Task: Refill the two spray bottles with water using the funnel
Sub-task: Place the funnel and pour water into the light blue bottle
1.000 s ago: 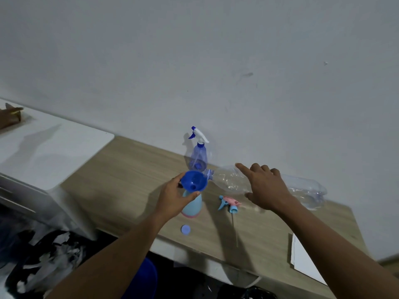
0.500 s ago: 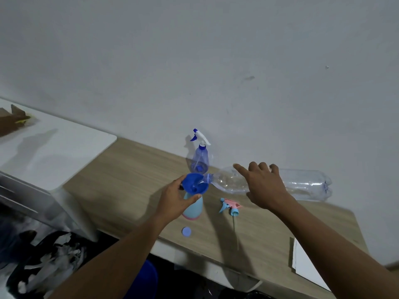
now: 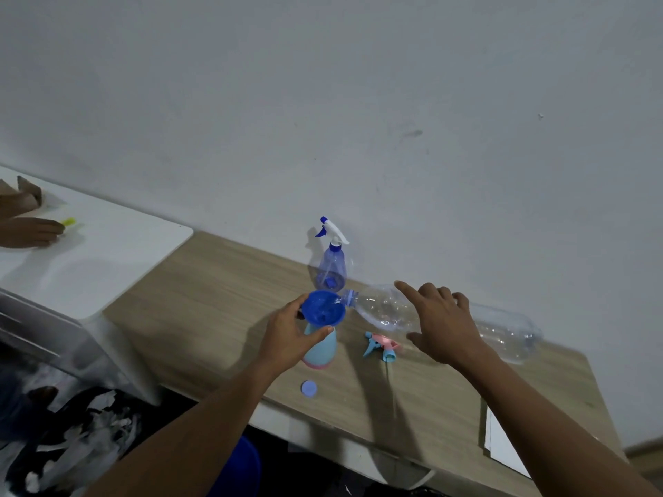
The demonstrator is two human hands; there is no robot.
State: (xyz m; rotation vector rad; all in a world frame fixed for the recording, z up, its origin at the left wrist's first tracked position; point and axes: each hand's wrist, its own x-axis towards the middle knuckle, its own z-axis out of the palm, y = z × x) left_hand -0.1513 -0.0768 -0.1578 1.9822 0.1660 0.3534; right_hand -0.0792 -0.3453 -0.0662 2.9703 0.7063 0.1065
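Pour step, 1st bottle: left hand (image 3: 287, 335) pinches funnel (image 3: 323, 310) atop light-blue spray bottle (image 3: 321, 347); right hand (image 3: 443, 322) grips tipped water bottle (image 3: 380, 308). Next: 2nd spray bottle (image 3: 332, 269), beyond left hand.

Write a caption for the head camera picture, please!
Right hand tips clear bottle into funnel steadied by left hand.

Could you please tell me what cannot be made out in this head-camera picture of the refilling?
- Water level in the light blue spray bottle: opaque wall, with the left hand and blue funnel covering its top.
- How much water is left in the clear bottle: the right hand covers its middle.
- The object on the white table: cut off by the picture's left edge.
- White sheet: partly behind the right forearm.
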